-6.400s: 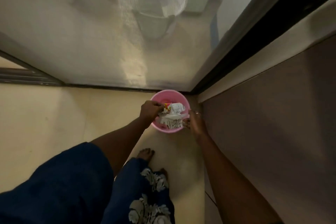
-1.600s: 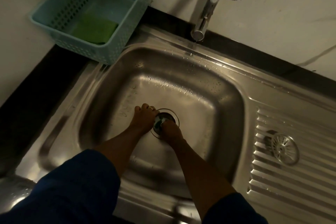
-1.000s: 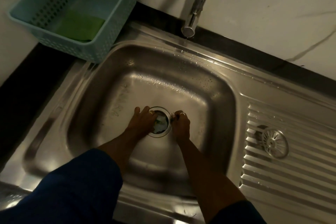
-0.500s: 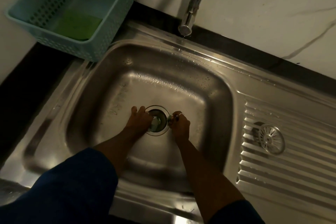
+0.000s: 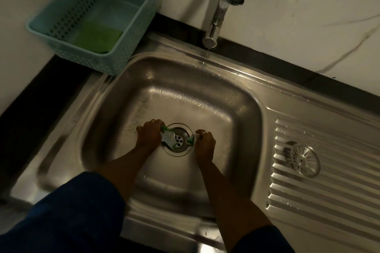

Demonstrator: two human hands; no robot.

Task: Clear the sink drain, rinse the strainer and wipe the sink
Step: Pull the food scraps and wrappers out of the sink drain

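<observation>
You are looking straight down into a stainless steel sink (image 5: 242, 109), with both forearms reaching into the basin. Your left hand (image 5: 149, 135) sits at the left edge of the drain (image 5: 178, 139), its fingers closed on a crumpled white and green scrap of wrapper (image 5: 167, 137) that lies partly over the drain opening. Your right hand (image 5: 204, 142) sits at the drain's right edge, fingers pinched on a smaller green and white scrap (image 5: 191, 139). The hands flank the drain because that is where the litter has gathered; each seems placed to lift out its own piece.

The strainer (image 5: 304, 160), a round slotted metal disc, rests apart on the ribbed draining board (image 5: 329, 201) to your right, likely set there to leave the drain open for clearing. It looks not yet rinsed.

A chrome tap (image 5: 218, 16) stands behind the basin, with no water running. At the back left, on the dark bench (image 5: 41, 92), a pale blue perforated basket (image 5: 131, 33) holds a green scouring pad (image 5: 96, 39), close at hand for the wiping to come.
</observation>
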